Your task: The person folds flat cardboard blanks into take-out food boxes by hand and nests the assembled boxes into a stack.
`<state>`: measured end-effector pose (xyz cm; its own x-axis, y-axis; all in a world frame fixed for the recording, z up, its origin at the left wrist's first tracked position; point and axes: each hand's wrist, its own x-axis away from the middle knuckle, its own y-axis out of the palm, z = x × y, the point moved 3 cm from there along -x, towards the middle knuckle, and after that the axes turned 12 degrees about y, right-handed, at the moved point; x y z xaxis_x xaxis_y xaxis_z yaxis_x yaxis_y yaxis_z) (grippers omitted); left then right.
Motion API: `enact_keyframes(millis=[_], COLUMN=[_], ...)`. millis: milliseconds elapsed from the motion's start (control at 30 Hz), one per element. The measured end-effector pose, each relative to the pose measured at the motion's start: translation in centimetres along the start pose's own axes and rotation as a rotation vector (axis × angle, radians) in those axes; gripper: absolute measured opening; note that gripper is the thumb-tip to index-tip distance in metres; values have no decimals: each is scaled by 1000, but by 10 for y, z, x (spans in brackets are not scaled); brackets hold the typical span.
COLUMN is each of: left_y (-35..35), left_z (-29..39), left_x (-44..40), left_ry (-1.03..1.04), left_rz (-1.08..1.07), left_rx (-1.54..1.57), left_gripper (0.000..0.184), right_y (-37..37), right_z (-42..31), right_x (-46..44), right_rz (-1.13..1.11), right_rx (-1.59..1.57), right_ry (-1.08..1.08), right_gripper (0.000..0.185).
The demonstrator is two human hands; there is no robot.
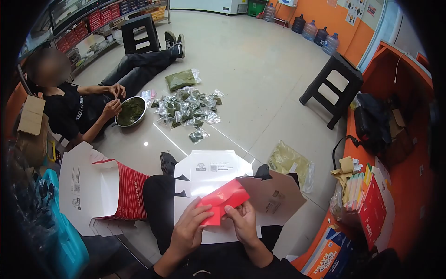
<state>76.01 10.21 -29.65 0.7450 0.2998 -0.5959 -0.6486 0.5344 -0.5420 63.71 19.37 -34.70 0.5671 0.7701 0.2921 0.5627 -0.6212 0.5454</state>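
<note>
A small red folded paper piece (pixel 227 197) is held between both hands above the lap. My left hand (pixel 189 228) grips its left edge, and my right hand (pixel 242 222) pinches its lower right part with the thumb. Under it, an unfolded white carton sheet (pixel 206 169) with printed text lies across the legs. A brownish carton flap (pixel 276 200) sticks out to the right. Left of the knee rests a stack of red and white cartons (pixel 127 193).
A co-worker (pixel 62 100) sits at the left by a metal bowl (pixel 131 111). Small green-filled bags (pixel 188 109) lie on the floor. Black stools (pixel 332 88) stand right and back. A teal container (pixel 65 228) is at left, a yellowish bag (pixel 292 162) beyond the right knee.
</note>
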Motion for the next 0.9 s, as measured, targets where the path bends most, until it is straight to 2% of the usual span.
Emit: enact_keyframes(millis=[367, 567, 667, 900], left_y=[7, 12, 15, 24], left_z=[-5, -4, -2, -6], left_x=[2, 5, 3, 6], left_ry=[-44, 11, -47, -13], left_rz=[-41, -116, -116, -61], left_rx=[-42, -80, -28, -112], left_gripper=[37, 43, 42, 39], right_y=[7, 2, 8, 11], right_z=[5, 7, 2, 2], right_x=[5, 3, 4, 6], right_rz=[56, 70, 74, 63], right_rx=[78, 61, 135, 158], right_ry=[-118, -66, -149, -133], right_gripper=[34, 34, 34, 37])
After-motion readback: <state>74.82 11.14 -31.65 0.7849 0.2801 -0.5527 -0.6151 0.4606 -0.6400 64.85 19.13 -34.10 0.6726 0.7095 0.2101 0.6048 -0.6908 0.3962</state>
